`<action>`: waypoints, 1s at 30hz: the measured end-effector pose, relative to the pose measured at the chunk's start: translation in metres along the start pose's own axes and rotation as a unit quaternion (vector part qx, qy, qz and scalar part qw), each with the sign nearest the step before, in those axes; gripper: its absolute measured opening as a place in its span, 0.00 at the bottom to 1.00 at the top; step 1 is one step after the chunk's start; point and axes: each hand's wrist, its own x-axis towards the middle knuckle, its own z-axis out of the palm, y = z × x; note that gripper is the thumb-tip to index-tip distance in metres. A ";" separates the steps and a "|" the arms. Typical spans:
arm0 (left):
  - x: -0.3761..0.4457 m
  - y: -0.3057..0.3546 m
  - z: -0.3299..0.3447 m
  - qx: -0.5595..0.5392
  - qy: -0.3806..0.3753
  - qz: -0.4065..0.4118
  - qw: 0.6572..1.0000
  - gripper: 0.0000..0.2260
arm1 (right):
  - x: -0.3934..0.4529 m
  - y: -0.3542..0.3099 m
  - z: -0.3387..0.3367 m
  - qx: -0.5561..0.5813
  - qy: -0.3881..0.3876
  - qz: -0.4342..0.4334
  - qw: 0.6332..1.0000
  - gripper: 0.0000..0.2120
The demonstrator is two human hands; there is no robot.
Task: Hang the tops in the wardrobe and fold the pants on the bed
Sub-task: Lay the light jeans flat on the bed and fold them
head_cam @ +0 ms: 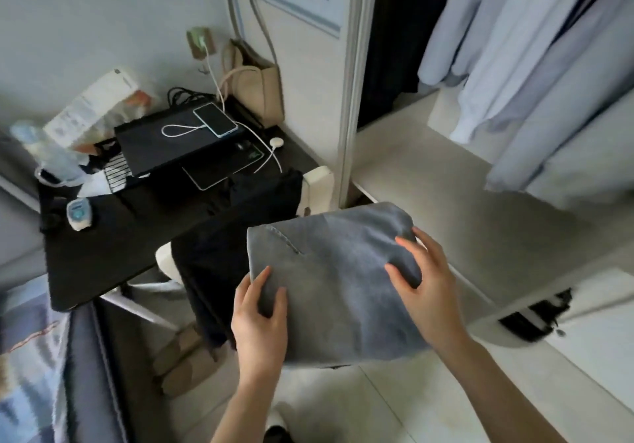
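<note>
Now folded grey pants (338, 285), long axis upper-left to lower-right (both hands gripping)

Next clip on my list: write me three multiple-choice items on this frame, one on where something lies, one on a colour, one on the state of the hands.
1. Where does the phone lie?
A. on the closed black laptop on the desk
B. on the floor
C. in the beige bag

2. What colour is the folded garment being held?
A. red
B. grey
C. white

3. How is the folded garment held?
A. by the left hand alone
B. it lies on the desk, untouched
C. by both hands, in the air

Key:
1 A, the phone rests on the laptop lid with a white cable attached.
2 B, the cloth is grey throughout.
3 C, the left hand pinches its near corner and the right hand grips its right edge, above the floor.
</note>
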 end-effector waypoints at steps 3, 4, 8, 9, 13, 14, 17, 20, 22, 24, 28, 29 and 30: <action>0.015 0.017 0.039 -0.018 -0.044 0.010 0.999 0.17 | 0.008 0.026 -0.017 -0.023 0.023 0.048 0.998 0.22; 0.020 0.020 0.051 -0.020 -0.063 0.013 0.998 0.17 | 0.011 0.033 -0.021 -0.033 0.035 0.066 0.997 0.22; 0.048 0.033 0.095 -0.014 -0.140 0.026 0.990 0.17 | 0.023 0.060 -0.032 -0.059 0.071 0.132 0.987 0.21; 0.059 0.035 0.109 -0.014 -0.158 0.039 0.987 0.17 | 0.029 0.065 -0.033 -0.067 0.084 0.149 0.983 0.21; 0.099 0.042 0.152 -0.005 -0.231 0.085 0.969 0.17 | 0.047 0.078 -0.031 -0.092 0.114 0.196 0.970 0.20; 0.107 0.043 0.160 0.001 -0.247 0.089 0.965 0.17 | 0.049 0.081 -0.029 -0.100 0.117 0.208 0.966 0.19; 0.133 0.040 0.191 0.006 -0.295 0.118 0.948 0.18 | 0.058 0.093 -0.021 -0.116 0.131 0.251 0.952 0.17; 0.156 0.036 0.229 0.041 -0.353 0.124 0.927 0.19 | 0.065 0.117 -0.011 -0.138 0.132 0.305 0.933 0.14; 0.167 0.035 0.258 0.075 -0.393 0.138 0.906 0.19 | 0.072 0.135 -0.006 -0.142 0.127 0.339 0.921 0.13; 0.177 0.040 0.288 0.093 -0.424 0.140 0.890 0.19 | 0.084 0.154 -0.005 -0.134 0.121 0.381 0.907 0.13; 0.199 0.059 0.366 0.076 -0.460 0.184 0.865 0.19 | 0.126 0.203 -0.016 -0.119 0.162 0.415 0.887 0.19; 0.205 0.061 0.386 0.060 -0.464 0.194 0.862 0.18 | 0.135 0.217 -0.018 -0.116 0.190 0.409 0.885 0.21; 0.210 0.062 0.405 0.041 -0.465 0.198 0.862 0.18 | 0.143 0.232 -0.019 -0.112 0.217 0.398 0.884 0.23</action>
